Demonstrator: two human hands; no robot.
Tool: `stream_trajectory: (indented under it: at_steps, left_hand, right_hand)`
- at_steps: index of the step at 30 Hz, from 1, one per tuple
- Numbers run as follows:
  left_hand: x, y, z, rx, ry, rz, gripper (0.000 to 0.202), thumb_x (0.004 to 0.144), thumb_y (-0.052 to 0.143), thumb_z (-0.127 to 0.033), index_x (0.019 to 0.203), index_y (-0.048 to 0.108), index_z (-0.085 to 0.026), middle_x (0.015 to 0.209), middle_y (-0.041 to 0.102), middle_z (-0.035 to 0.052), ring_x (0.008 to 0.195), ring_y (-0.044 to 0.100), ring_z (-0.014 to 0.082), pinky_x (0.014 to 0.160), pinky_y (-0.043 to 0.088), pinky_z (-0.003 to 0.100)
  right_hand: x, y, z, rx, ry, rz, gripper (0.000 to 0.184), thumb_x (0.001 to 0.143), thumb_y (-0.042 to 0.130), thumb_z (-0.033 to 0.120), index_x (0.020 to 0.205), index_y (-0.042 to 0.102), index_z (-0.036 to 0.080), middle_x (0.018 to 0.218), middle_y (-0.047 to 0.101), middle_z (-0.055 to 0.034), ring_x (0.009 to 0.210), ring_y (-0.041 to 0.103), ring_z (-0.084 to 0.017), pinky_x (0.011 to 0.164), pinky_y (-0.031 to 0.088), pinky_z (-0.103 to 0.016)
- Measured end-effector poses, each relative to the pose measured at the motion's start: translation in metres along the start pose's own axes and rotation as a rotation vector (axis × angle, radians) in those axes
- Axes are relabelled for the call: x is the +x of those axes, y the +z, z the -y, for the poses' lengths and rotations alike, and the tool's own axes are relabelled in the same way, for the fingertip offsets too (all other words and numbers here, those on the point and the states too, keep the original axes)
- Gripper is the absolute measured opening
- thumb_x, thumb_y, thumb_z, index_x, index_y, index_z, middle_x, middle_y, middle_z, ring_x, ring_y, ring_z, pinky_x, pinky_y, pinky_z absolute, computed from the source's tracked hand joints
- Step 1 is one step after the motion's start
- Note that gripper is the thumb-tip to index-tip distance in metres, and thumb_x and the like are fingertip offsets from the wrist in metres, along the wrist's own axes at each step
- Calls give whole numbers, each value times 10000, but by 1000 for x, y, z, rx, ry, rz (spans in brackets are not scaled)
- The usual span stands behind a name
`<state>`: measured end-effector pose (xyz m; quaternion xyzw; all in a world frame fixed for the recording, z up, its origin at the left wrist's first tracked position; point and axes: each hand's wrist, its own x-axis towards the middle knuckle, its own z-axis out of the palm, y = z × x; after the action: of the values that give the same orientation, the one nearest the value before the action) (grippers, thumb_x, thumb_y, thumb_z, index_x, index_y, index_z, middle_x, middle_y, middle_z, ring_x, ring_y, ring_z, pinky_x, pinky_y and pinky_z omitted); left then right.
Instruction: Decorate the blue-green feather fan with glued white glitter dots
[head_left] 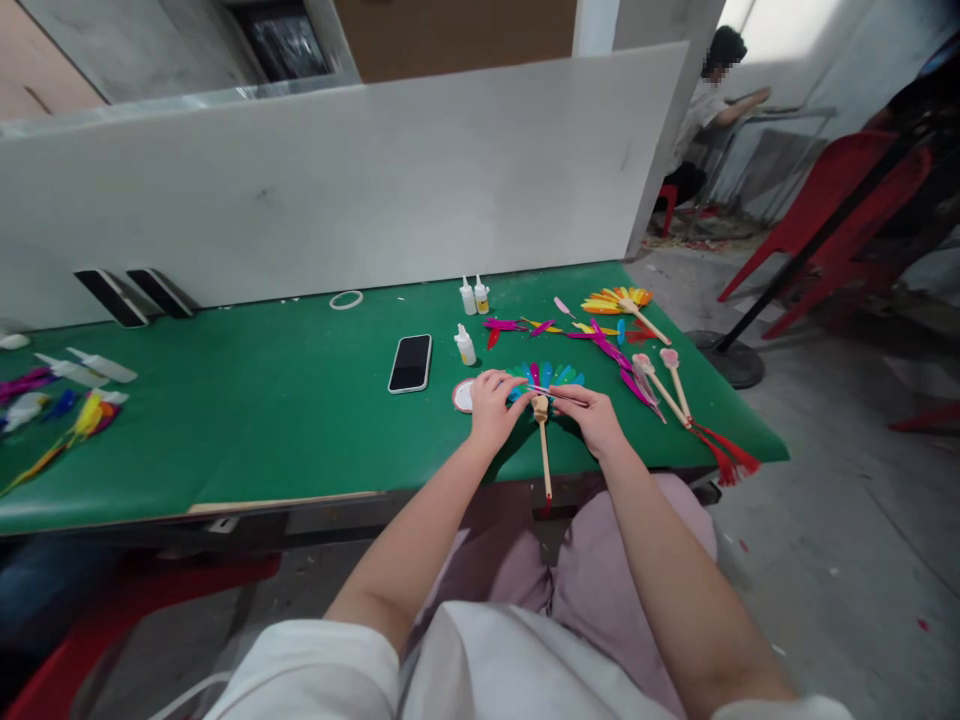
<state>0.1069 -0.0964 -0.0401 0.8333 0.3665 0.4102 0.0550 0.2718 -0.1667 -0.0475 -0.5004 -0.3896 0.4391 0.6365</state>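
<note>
A half-made feather fan [546, 380] with blue, green and pink feathers lies on the green table [285, 420], its wooden handle [545, 455] pointing toward me. My left hand [491, 405] rests on the fan's left side, fingers flat and pressing the feathers. My right hand [592, 412] sits at the fan's right side, its fingers pinched on a thin stick-like piece [559, 394] that lies across the fan.
Three small glue bottles [472, 310], a black phone [411, 362], loose feathers [600, 335], a yellow finished fan [622, 300] and handles with red tassels [697, 425] lie nearby. More feathers [60, 410] sit far left. A white partition [337, 180] backs the table. Another person [712, 100] sits beyond it.
</note>
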Motion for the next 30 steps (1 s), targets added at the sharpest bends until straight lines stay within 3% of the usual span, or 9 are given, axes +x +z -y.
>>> stream_trajectory:
  at_steps: [6, 14, 17, 20, 22, 24, 26, 30]
  left_hand:
    - [-5, -4, -5, -38, 67, 20, 332, 808, 628, -419, 1053, 662, -196, 979, 639, 76, 999, 532, 219, 918, 423, 395]
    - [-7, 1, -4, -110, 145, -50, 150, 783, 673, -357, 797, 694, -208, 907, 632, 49, 937, 561, 196, 862, 450, 367]
    - [-7, 2, -1, -119, 118, -129, 119, 761, 700, -334, 766, 692, -216, 874, 631, 28, 916, 570, 181, 849, 458, 340]
    - [-8, -3, 7, -85, -1, -306, 126, 776, 685, -326, 762, 688, -201, 848, 606, 35, 909, 557, 188, 854, 451, 356]
    - [-8, -8, 14, -41, -110, -438, 146, 789, 668, -323, 780, 684, -179, 877, 587, 58, 929, 536, 208, 872, 431, 393]
    - [-9, -14, 19, 0, -201, -526, 162, 790, 665, -323, 789, 679, -161, 917, 574, 77, 956, 518, 226, 896, 405, 428]
    - [-8, -17, 21, 27, -250, -553, 163, 780, 675, -321, 775, 675, -158, 933, 571, 79, 965, 515, 232, 914, 387, 440]
    - [-6, -17, 20, 45, -273, -525, 133, 757, 697, -307, 745, 674, -176, 924, 586, 59, 960, 530, 222, 921, 383, 418]
  right_hand:
    - [-4, 1, 0, -28, 23, -5, 296, 610, 778, 357, 860, 765, 199, 842, 751, -63, 777, 677, -199, 700, 540, -310]
    - [-6, 5, 2, -190, -18, -22, 345, 621, 716, 442, 828, 749, 168, 806, 744, -78, 735, 674, -210, 663, 547, -326]
    - [-4, 5, 2, -325, -41, -84, 463, 672, 648, 476, 995, 703, 148, 923, 729, -90, 744, 660, -187, 647, 541, -302]
    - [-6, 4, 2, -522, -58, -201, 562, 790, 500, 496, 1219, 564, 138, 1137, 651, -126, 755, 633, -159, 608, 512, -278]
    - [-12, 6, 2, -691, -55, -254, 511, 848, 410, 509, 1151, 589, 138, 1038, 668, -120, 720, 611, -159, 601, 478, -279]
    - [-23, 11, 3, -877, -44, -236, 462, 849, 421, 551, 884, 663, 159, 769, 671, -78, 670, 598, -178, 601, 439, -284]
    - [-34, 20, 5, -1056, -42, -170, 464, 803, 502, 596, 653, 630, 177, 603, 619, -58, 651, 604, -203, 595, 405, -286]
    - [-48, 36, 8, -1340, -67, -49, 384, 782, 584, 534, 716, 650, 162, 709, 673, -101, 713, 647, -234, 584, 376, -272]
